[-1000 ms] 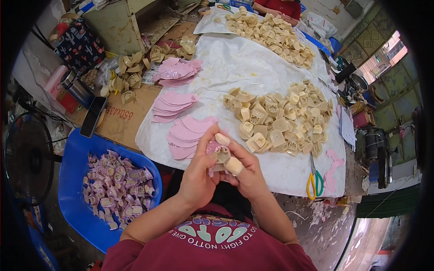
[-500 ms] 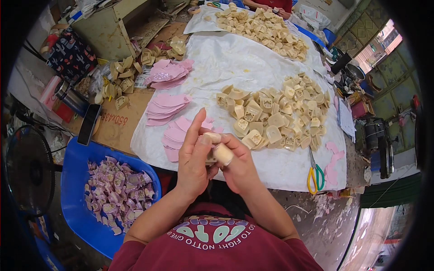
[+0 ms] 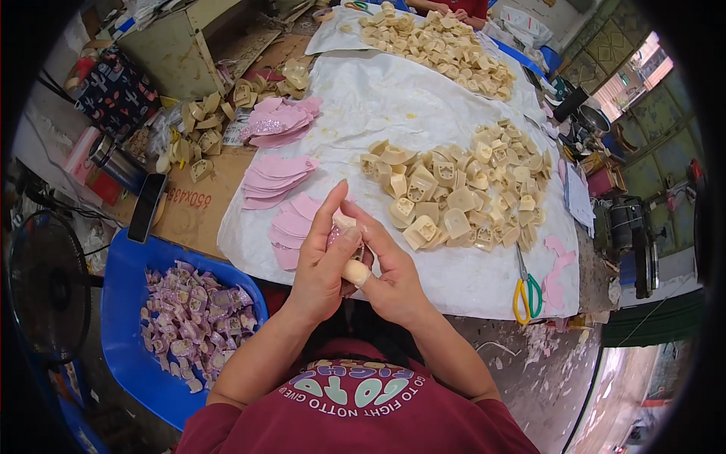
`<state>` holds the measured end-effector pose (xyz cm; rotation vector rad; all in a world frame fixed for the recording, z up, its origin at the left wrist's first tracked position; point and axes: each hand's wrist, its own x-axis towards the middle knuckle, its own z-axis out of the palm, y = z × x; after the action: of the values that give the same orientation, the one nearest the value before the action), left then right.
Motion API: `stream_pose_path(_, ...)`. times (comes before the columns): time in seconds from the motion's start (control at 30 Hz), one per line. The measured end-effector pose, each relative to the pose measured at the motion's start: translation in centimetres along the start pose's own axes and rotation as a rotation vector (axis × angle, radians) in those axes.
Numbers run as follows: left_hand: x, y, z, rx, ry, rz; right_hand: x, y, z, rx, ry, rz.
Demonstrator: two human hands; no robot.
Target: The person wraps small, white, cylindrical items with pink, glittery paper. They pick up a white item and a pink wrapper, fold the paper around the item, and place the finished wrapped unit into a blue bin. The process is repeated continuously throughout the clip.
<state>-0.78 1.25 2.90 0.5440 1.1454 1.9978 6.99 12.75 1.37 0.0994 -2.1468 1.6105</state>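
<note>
My left hand (image 3: 318,265) and my right hand (image 3: 389,272) meet over the near edge of the white sheet (image 3: 393,98). Together they pinch a small cream piece with a pink bit (image 3: 349,240) between the fingers. A cream cap sits on one fingertip (image 3: 355,272). A heap of cream moulded pieces (image 3: 454,189) lies just beyond my right hand. Stacks of pink cut shapes (image 3: 276,181) lie beyond my left hand.
A blue tub (image 3: 132,340) with several finished pink-and-cream pieces (image 3: 193,314) stands at my lower left. Scissors with yellow-green handles (image 3: 525,291) lie at the right. A phone (image 3: 147,206), cardboard, a fan (image 3: 45,287) and a second cream heap (image 3: 439,45) are around; another person's sleeve shows at the far end.
My hands stayed together on the small piece and turned it; the fingers shifted, and the view moved slightly.
</note>
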Motion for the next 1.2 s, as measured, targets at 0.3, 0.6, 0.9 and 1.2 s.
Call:
stream_pose_path(0.3,-0.8,0.8,0.1,-0.448,-0.209,-0.112,-0.4,-3.2,-1.3,0.537,0.018,0.413)
stream_pose_path(0.6,-0.9,1.3,0.0,-0.261,-0.168,-0.039,-0.6,-1.8,-0.9,0.646,0.079,0.320)
stream_pose_path(0.9,-0.6,1.5,-2.1,1.295,-0.360,0.594,-1.9,-0.9,-2.6,0.563,0.166,0.630)
stream_pose_path(1.2,-1.5,2.5,-2.6,1.352,-0.358,0.436,-2.4,-2.6,-2.5,0.162,0.079,0.553)
